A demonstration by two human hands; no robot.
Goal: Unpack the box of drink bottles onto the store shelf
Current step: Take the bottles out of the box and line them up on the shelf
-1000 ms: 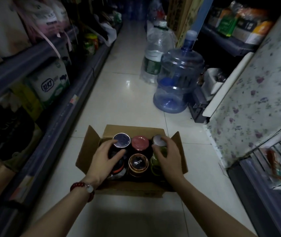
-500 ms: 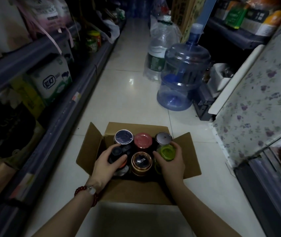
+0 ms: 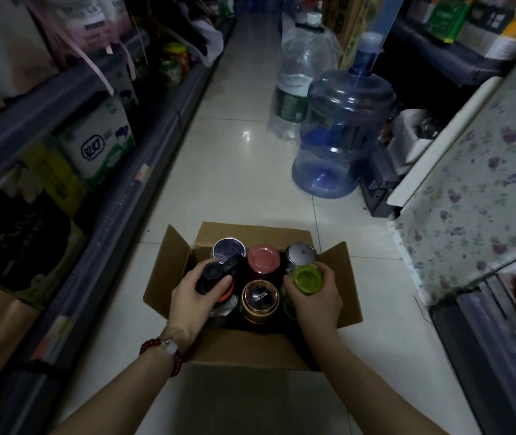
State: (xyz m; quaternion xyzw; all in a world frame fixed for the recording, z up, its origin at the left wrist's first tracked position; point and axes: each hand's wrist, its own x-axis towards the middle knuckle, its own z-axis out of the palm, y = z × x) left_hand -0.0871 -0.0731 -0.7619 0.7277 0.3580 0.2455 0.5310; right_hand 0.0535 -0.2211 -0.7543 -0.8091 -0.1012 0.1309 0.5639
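The left hand [image 3: 192, 295] clasped the black-capped bottle [image 3: 214, 273] and the right hand [image 3: 314, 298] the green-capped bottle [image 3: 306, 274] in the cardboard box [image 3: 250, 346]; lifting straight up would have cleared the neighbouring bottles.

Big blue water jug [image 3: 343, 133] stands on tiled floor [image 3: 237, 171], R of aisle. Clear bagged water bottle w/ green label [image 3: 294, 86] just behind it, touching or nearly. White milk carton case [image 3: 99, 142] on low L rack, yellow box [image 3: 54, 177] beside it. Floral cloth [image 3: 476, 183] hangs at R.
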